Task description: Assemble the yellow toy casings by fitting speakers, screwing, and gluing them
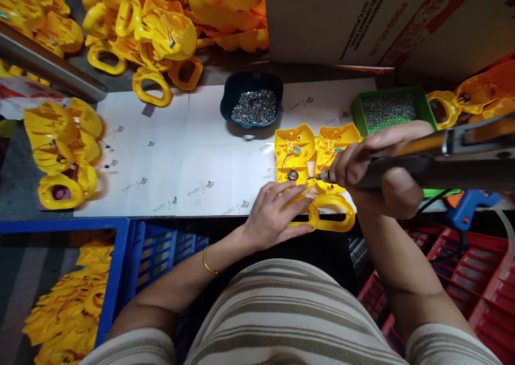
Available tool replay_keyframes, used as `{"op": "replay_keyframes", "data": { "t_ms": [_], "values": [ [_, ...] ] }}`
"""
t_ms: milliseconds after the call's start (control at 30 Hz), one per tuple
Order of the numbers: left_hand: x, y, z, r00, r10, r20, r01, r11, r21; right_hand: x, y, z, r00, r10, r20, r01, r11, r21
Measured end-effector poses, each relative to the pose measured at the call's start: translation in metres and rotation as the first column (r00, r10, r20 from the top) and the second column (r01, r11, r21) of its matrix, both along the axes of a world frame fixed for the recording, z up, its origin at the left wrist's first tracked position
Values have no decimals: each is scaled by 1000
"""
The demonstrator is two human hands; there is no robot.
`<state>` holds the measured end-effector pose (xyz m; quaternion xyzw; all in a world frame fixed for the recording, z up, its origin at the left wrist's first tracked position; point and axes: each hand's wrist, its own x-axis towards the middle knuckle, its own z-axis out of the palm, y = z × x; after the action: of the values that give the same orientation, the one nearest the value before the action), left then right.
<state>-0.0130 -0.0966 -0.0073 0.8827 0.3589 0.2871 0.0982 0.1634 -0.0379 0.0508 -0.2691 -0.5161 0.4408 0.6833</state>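
"White and olive stripes come first, on the person's shirt (pixel 289 311). What comes next?"

"A blue crate (pixel 60 226) full of yellow parts, below the near left corner of the surface (pixel 161 155), and red crates (pixel 497 325) below the near right one."

"And the left hand (pixel 271 214)?"

"It reaches over the near edge, open, fingers spread across the lower part of the left yellow shell (pixel 292 163)."

"Where's the right yellow shell (pixel 324 158)?"

"Side by side with that one, its looped handle (pixel 333 227) jutting past the near edge."

"The right hand (pixel 382 139)?"

"Wrapped around a dark power screwdriver (pixel 426 172), just right of both shells. The tip points left, beside the round speaker (pixel 292 176) in the left shell; whether it touches a screw I can't tell."

"Farther off?"

"A dark bowl (pixel 227 104) of small metal pieces near the middle of the far edge, and a green basket (pixel 425 107) of them towards the far right corner. Past the far edge, heaped yellow shells (pixel 169 32) at left and a printed carton (pixel 314 27) at right."
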Motion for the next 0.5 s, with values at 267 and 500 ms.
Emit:
{"op": "replay_keyframes", "data": {
  "t_ms": [267, 500],
  "values": [
    [7, -13, -13, 961, -118, -251, 94, 990, -106, -8, 14, -28, 994, 69, 80, -67, 997, -22],
    [11, -14, -11, 956, -94, -279, 65, 992, -111, -10, 13, -31, 991, 110, 75, -107, 993, -49]
  ]
}}
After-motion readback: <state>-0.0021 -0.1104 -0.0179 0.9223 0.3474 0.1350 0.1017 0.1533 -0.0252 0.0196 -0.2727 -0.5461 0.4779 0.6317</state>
